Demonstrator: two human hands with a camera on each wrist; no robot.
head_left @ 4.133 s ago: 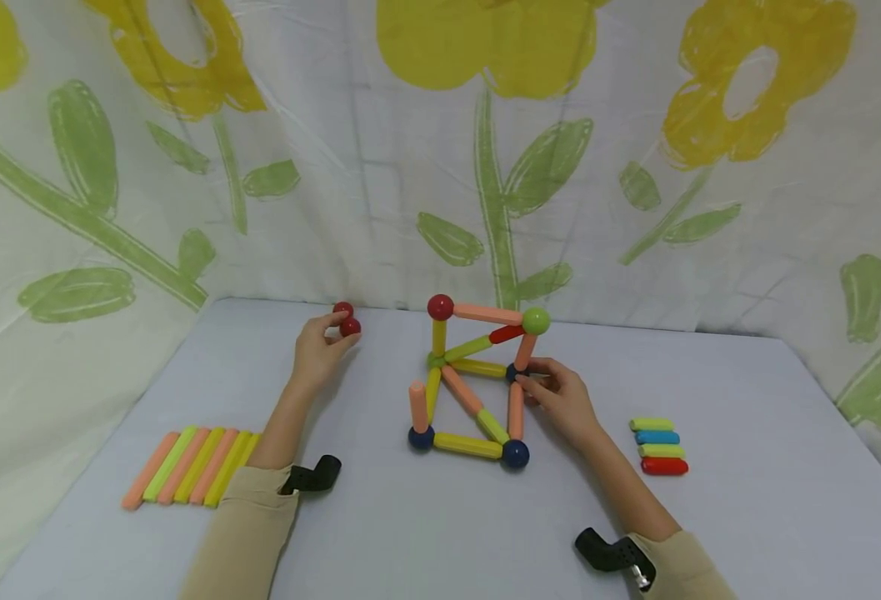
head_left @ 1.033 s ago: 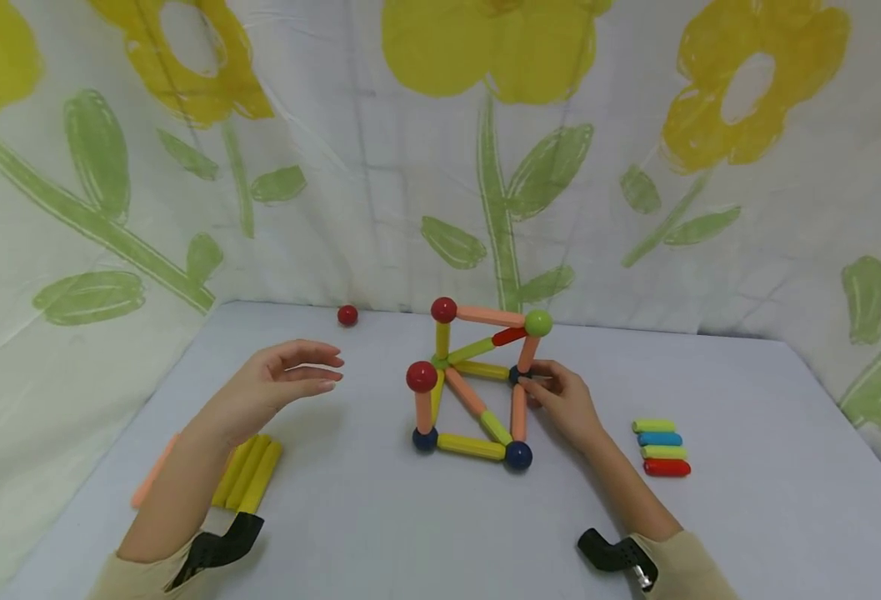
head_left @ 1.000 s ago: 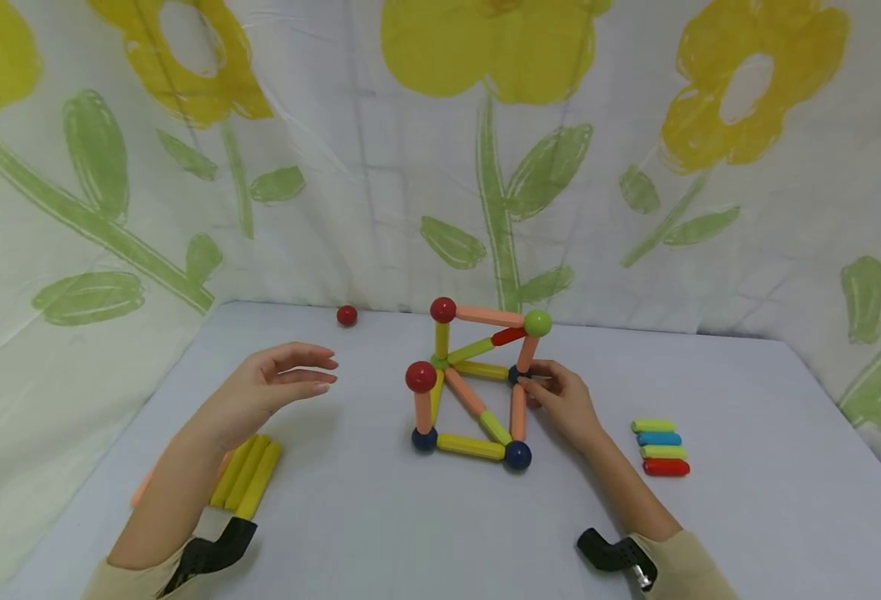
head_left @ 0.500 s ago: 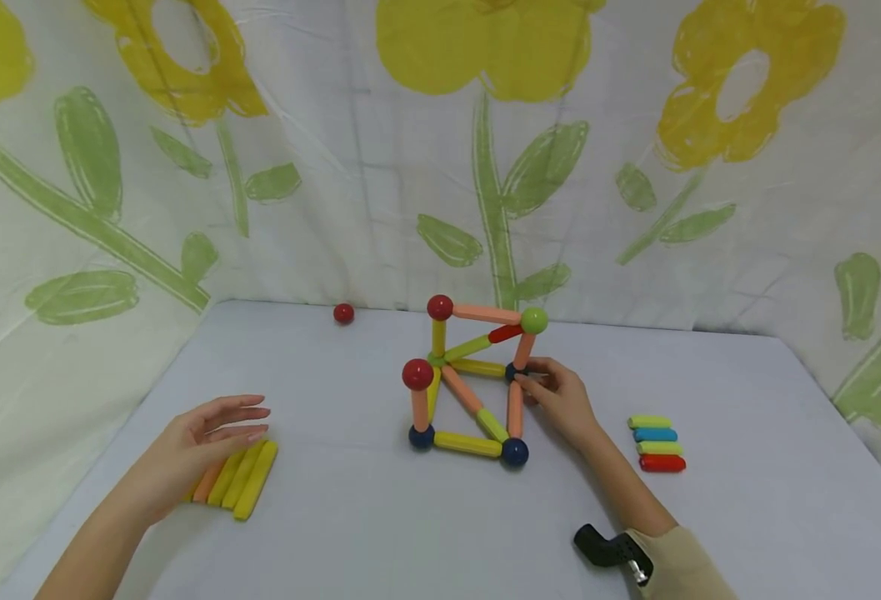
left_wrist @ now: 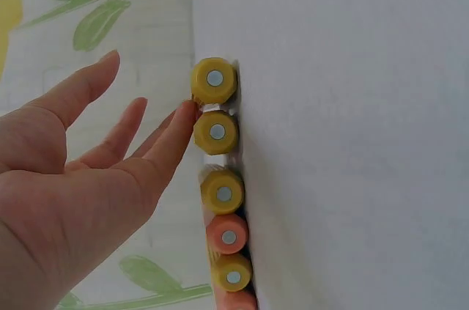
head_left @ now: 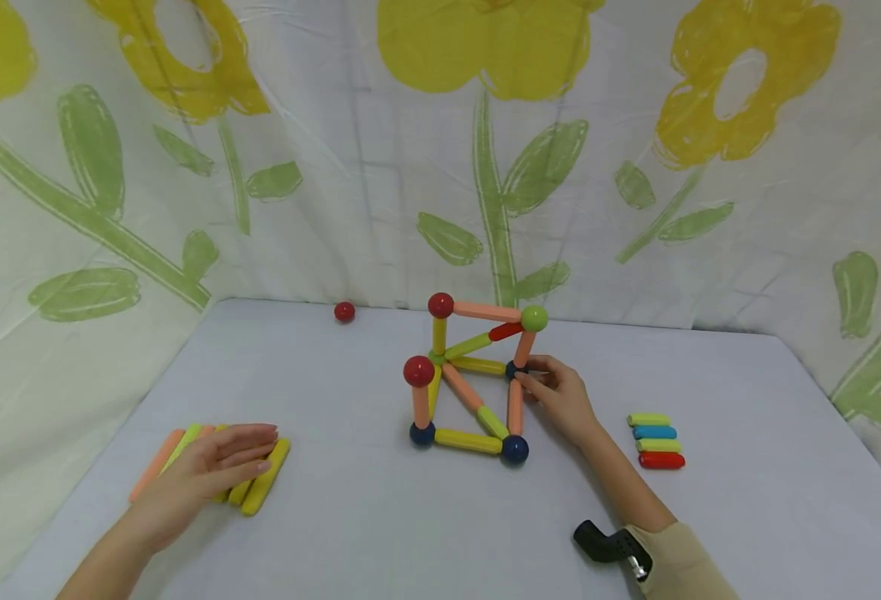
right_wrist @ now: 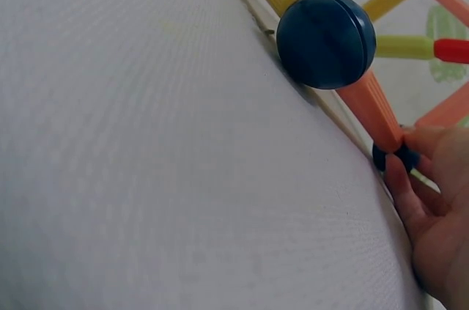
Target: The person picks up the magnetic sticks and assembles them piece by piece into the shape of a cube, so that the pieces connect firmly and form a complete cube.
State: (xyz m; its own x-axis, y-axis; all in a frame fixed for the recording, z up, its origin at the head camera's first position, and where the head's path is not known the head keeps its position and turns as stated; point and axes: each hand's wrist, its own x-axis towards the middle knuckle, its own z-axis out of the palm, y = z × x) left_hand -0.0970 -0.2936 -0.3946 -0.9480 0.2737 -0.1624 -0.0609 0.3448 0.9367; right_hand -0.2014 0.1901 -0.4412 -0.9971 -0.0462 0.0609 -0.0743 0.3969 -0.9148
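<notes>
My left hand [head_left: 203,471] is over a row of magnetic sticks, fingers extended. In the left wrist view, one fingertip [left_wrist: 189,111] touches near the end yellow stick [left_wrist: 213,80] and its neighbour [left_wrist: 217,133]; small gaps separate these sticks. At the table's middle stands a frame of magnetic sticks and balls. My right hand [head_left: 563,407] pinches its back-right dark blue ball [head_left: 513,370], seen also in the right wrist view beyond a nearer blue ball [right_wrist: 325,40]. A red ball [head_left: 418,372] tops the upright salmon stick [head_left: 421,407] at the frame's front left.
A loose red ball [head_left: 345,312] lies near the table's back edge. Several short sticks, including a blue one [head_left: 655,432] and a red one [head_left: 661,460], lie at right. A flower-painted cloth [head_left: 335,167] hangs behind the white table [head_left: 380,533].
A red ball from the back pair now sits on the front-left upright stick. My left hand has moved left and nearer, to the sticks; the end yellow stick has shifted slightly right. My right hand stays put.
</notes>
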